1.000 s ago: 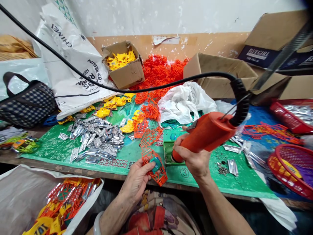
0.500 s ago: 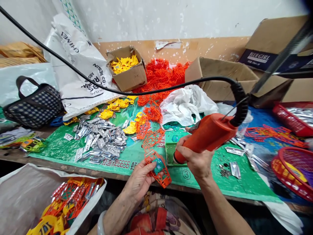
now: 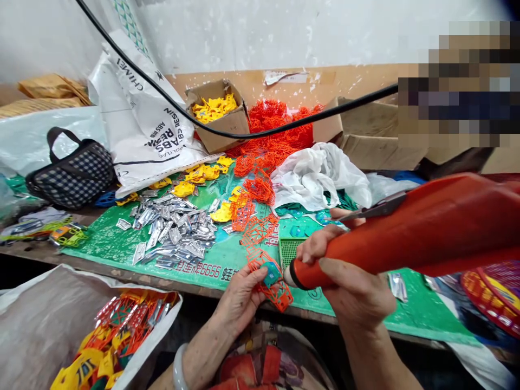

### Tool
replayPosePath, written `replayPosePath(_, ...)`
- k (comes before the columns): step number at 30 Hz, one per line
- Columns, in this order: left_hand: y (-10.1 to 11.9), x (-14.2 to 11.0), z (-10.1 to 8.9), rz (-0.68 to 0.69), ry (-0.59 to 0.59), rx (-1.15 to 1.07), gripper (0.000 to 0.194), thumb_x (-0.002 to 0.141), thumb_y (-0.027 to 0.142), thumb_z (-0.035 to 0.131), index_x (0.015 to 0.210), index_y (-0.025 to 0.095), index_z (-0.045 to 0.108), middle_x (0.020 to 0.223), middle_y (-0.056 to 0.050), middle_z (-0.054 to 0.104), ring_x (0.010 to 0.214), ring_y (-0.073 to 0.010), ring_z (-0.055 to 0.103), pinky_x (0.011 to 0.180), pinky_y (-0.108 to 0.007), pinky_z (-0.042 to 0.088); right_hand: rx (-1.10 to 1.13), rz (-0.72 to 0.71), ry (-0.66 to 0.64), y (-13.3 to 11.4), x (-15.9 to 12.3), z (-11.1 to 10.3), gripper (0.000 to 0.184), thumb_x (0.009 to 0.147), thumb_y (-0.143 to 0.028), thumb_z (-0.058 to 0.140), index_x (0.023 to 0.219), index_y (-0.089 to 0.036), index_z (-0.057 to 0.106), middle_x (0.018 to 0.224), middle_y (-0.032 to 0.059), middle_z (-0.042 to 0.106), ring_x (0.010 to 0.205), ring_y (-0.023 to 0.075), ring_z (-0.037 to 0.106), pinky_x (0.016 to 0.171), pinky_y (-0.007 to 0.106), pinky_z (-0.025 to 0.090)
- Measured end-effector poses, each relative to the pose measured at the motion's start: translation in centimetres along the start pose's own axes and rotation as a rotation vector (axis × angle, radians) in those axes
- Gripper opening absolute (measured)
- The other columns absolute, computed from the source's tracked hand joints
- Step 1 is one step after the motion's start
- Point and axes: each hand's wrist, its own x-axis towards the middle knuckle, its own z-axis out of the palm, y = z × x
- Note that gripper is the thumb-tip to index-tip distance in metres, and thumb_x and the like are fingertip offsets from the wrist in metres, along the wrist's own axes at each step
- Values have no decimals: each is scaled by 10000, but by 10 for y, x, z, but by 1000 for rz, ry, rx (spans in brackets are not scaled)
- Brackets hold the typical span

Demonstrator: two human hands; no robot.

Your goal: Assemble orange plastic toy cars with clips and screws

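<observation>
My left hand [image 3: 241, 295] pinches an orange plastic lattice frame [image 3: 281, 299], with a small teal plastic piece [image 3: 271, 274] set in it, over the table's front edge. My right hand [image 3: 353, 287] is wrapped around a red electric screwdriver [image 3: 406, 230]. The tool lies nearly level, its pale nose close beside the teal piece; whether its tip touches cannot be made out. Behind the nose sits a small green mesh tray [image 3: 289, 249], partly covered by my right hand. More orange lattice frames [image 3: 258, 230] trail away behind the held one.
Silver flat parts [image 3: 174, 230] lie heaped to the left. An open bag [image 3: 30, 325] with yellow and orange pieces stands at the front left. A black cable [image 3: 260, 132] crosses above the table. Further back are a yellow-filled carton [image 3: 223, 132] and a white plastic bag [image 3: 320, 176].
The screwdriver has swung lower and flatter, its nose moving from over the green tray to beside the teal piece. My left hand still holds the frame. The view has shifted slightly.
</observation>
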Motion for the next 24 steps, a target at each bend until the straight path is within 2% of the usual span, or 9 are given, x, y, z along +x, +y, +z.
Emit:
replayPosePath(4,0,-1,2,16,-63,25,270,700,235,831,944,147,754,871,-59,772,730,-187,706,700,-285,575,-30,48,6,7,-6,0,480,685,-191,778,1106,-298,574,728,-53,646,645,149,596,685,347,507)
replayPosePath(8,0,-2,2,17,-77,54,286,709,268,824,960,151,753,904,-70,778,752,-207,722,695,-284,557,-35,50,-18,12,-8,-1,540,703,-217,779,1181,-318,547,733,-55,636,658,152,575,692,353,493)
replayPosePath(10,0,-2,2,17,-76,57,292,712,269,822,971,156,752,916,-71,778,767,-212,725,707,-289,553,-43,49,-36,13,-9,-2,456,720,-220,769,1124,-314,579,739,-53,625,665,150,568,695,352,491)
replayPosePath(13,-1,0,2,17,-56,56,293,705,272,829,962,155,750,910,-72,776,780,-219,724,734,-306,552,-83,44,-89,14,-10,-5,186,754,-221,739,902,-267,636,756,-40,602,681,142,556,713,348,491)
replayPosePath(15,-2,0,2,16,-44,56,296,695,277,839,949,152,750,898,-72,775,780,-221,722,741,-311,553,-121,40,-118,15,-11,-7,110,762,-218,724,814,-247,632,757,-31,590,687,143,552,730,351,496)
replayPosePath(18,-3,1,2,19,-31,50,315,685,278,850,955,148,751,892,-71,774,765,-209,715,727,-302,559,-171,32,-109,17,-11,-8,146,743,-207,723,837,-254,623,750,-27,586,690,158,561,754,372,510)
replayPosePath(24,-4,2,1,26,-22,26,324,680,265,860,949,126,747,888,-83,769,746,-186,697,727,-295,576,-177,4,-73,21,-12,-4,377,728,-186,702,1059,-317,582,726,-40,584,657,178,574,744,392,520)
